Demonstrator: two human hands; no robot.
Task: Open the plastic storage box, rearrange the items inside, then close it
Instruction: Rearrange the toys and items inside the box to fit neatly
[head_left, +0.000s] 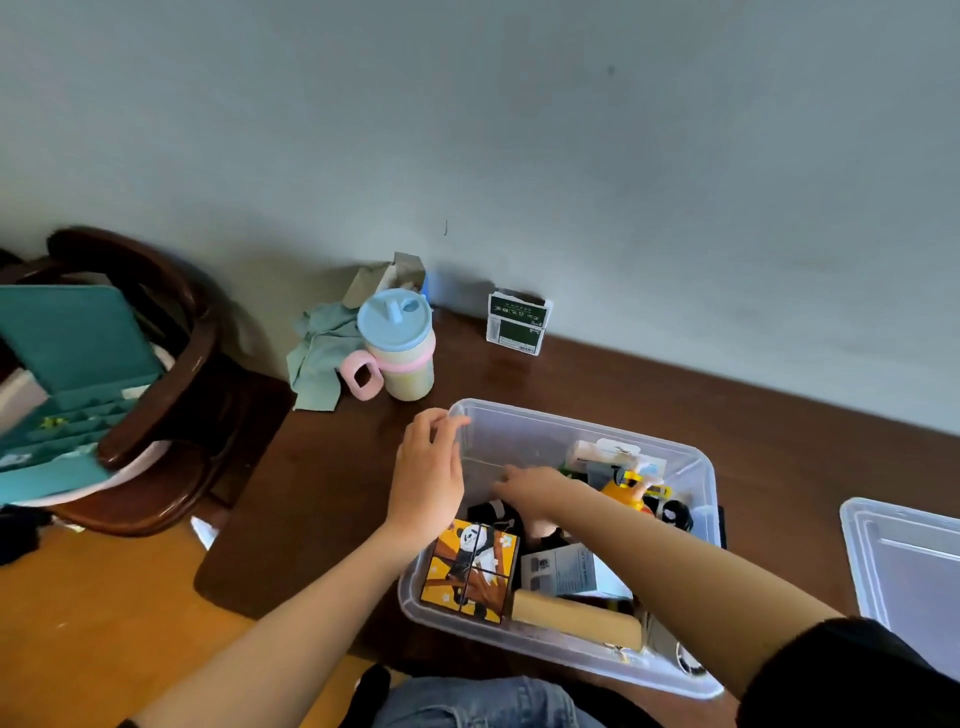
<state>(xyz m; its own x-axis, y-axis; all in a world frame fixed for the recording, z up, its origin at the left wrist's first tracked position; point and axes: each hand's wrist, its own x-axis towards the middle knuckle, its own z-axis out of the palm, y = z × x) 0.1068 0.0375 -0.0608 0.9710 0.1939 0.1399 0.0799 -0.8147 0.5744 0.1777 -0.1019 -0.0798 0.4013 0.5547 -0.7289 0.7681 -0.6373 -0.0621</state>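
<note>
The clear plastic storage box (696, 467) stands open on the dark wooden table, its lid (904, 566) lying flat to the right. Inside are a panda picture cube (470, 569), a tan roll (576, 618), a white leaflet box (561, 571), yellow and black toys (644, 499) and a black item (493, 512). My left hand (428, 473) hovers at the box's far left corner, fingers loosely curled above the rim, holding nothing. My right hand (530, 486) reaches down into the bare left part of the box with fingers extended; whether it touches anything is unclear.
A blue-lidded cup with a pink handle (397, 345) and a green cloth (322, 353) stand behind the box, beside a green-white carton (517, 322) by the wall. A wooden chair (171, 364) with a teal organiser case (67, 379) sits at left.
</note>
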